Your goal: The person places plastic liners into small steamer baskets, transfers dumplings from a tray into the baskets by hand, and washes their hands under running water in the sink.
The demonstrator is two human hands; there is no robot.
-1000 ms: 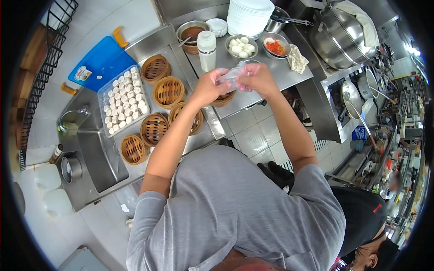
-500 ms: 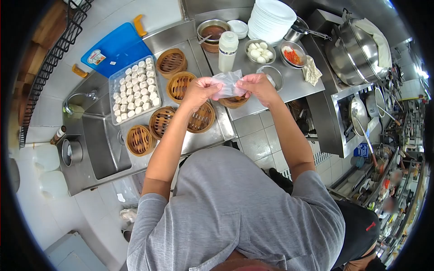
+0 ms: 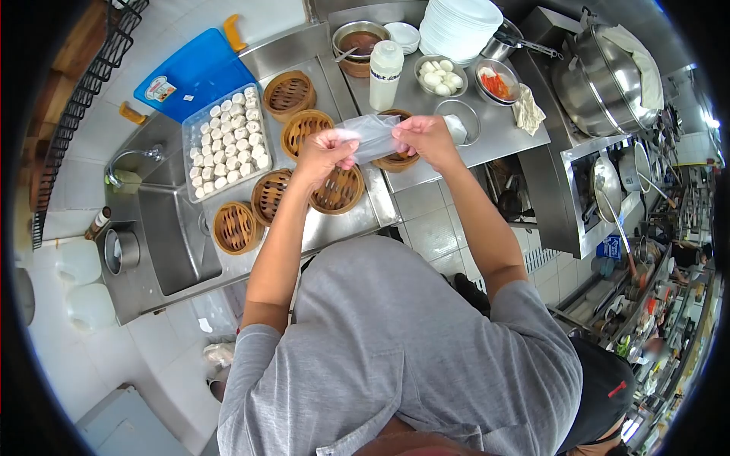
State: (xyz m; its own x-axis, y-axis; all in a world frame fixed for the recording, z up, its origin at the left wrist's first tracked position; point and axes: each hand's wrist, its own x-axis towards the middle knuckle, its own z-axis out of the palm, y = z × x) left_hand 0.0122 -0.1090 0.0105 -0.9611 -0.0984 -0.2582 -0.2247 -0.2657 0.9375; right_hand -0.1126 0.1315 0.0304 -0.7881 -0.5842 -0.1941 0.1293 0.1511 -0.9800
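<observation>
Between my two hands stretches a thin, see-through piece of plastic; whether it is a bag or a glove I cannot tell. The fingers of my left hand are closed on its left end, and my right hand pinches the right end. Just below the plastic is a round bamboo steamer basket, partly hidden. More slatted bamboo steamers, such as one under my left wrist, stand on the steel counter. Beyond my hands is a white bottle, upright.
A clear tray of white dumplings or buns sits left, beside a blue lid and a sink. Rightward are bowls of eggs and red slices, stacked plates, a cloth and a large steel pot.
My left hand has shifted left and slightly down, and the bunched plastic is now drawn out longer between my hands. The right hand has moved slightly left and keeps its pinch.
</observation>
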